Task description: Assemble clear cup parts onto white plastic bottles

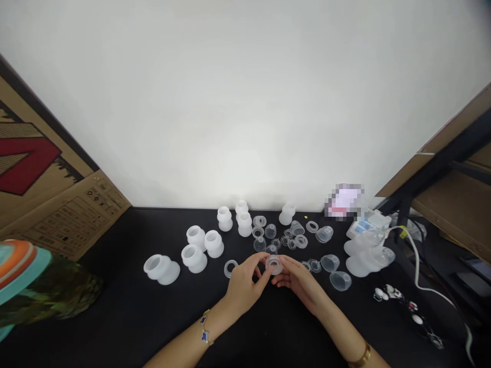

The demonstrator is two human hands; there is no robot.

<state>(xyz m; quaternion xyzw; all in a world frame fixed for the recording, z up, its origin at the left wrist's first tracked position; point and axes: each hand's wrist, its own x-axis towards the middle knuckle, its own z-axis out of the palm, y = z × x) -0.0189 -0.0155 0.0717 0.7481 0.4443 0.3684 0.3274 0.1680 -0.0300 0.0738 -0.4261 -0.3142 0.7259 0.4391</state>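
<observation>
Both hands are together at the centre of the work area, with the left hand (243, 284) and right hand (299, 282) meeting at the fingertips on a translucent silicone collar (274, 265). The collar is held just above the table at its outer edge, leaving its round opening exposed to view; this is a sound, light hold for soft material. Whether it is one piece or two nested pieces cannot be confirmed from this view. Just beside the left hand lies a thick clear ring (230, 268) on the matte black tabletop (115, 312). Ahead and to the right are glossy clear cups (330, 263) and a cluster of small rings (291, 237). To the left stand frosted white, waisted silicone sleeves (194, 257). Further right sits a pale plastic unit (368, 225) with a white cable (416, 260). A corrugated cardboard box (49, 168) leans at far left against a smooth white wall (245, 102).
</observation>
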